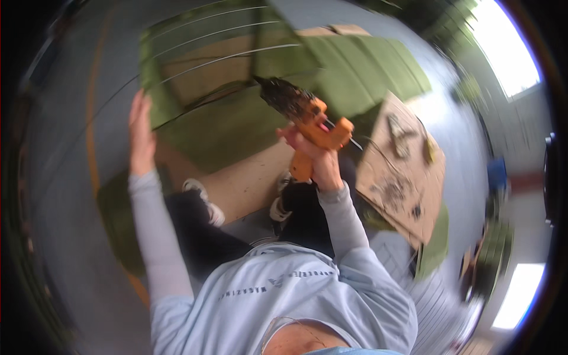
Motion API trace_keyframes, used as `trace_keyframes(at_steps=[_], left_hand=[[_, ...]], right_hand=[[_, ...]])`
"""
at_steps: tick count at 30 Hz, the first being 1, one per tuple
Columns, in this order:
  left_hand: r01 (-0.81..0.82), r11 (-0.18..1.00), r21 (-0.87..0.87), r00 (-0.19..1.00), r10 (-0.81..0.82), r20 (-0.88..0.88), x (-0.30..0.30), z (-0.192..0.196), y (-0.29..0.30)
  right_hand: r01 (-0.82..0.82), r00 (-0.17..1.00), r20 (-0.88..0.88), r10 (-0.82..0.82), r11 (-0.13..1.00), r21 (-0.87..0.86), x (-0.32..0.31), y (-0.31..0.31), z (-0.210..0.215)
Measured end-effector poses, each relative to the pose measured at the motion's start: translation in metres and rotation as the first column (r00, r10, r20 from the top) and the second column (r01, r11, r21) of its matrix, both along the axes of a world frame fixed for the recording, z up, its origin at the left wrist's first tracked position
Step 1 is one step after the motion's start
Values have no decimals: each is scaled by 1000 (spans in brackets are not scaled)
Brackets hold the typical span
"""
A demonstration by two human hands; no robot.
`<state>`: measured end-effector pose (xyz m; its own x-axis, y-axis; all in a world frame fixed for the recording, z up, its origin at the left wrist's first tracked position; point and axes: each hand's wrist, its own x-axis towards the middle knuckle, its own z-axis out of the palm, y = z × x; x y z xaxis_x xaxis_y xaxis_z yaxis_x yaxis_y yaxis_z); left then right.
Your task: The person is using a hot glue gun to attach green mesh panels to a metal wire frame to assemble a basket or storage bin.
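An orange glue gun [313, 124] with a dark, crusted front is in my right hand [324, 163], its fingers wrapped round the handle. Its nozzle points up and left, toward a green box-like frame [163, 89] crossed by several thin, light rods. A thin pale stick shows at the gun's back. My left hand [142, 136] is held upright at the frame's left side, fingers stretched out. It touches or nearly touches the green edge; motion blur hides which. Inside the frame a brown panel [213, 68] shows.
Green sheets [373, 68] lie behind and right of the frame. On the right, a stained cardboard piece [378, 160] carries a dirty glove-like item [399, 136] and a small yellow thing [430, 152]. Brown board [245, 186] lies between my shoes. An orange line [92, 118] runs along the grey floor.
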<state>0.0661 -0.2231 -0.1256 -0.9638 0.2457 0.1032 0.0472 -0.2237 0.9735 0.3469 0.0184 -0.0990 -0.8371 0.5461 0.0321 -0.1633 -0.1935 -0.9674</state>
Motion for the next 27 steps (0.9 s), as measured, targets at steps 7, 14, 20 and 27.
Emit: trace_keyframes(at_steps=[7, 14, 20, 27], left_hand=[[9, 982, -189, 999, -15, -30, -3, 1, -7], [-63, 954, -293, 998, 52, -46, -7, 1, -9], [-68, 964, -258, 998, 68, -10, -4, 2, -11], [-61, 954, -294, 994, 32, -102, -5, -3, -13]], right_hand=[[565, 719, -352, -599, 799, -207, 63, 189, -11], [685, 591, -155, -792, 594, -422, 189, 293, -127], [753, 540, 100, -836, 427, -500, 236, 341, -195], [827, 554, 413, -723, 533, -177, 256, 338, -211]])
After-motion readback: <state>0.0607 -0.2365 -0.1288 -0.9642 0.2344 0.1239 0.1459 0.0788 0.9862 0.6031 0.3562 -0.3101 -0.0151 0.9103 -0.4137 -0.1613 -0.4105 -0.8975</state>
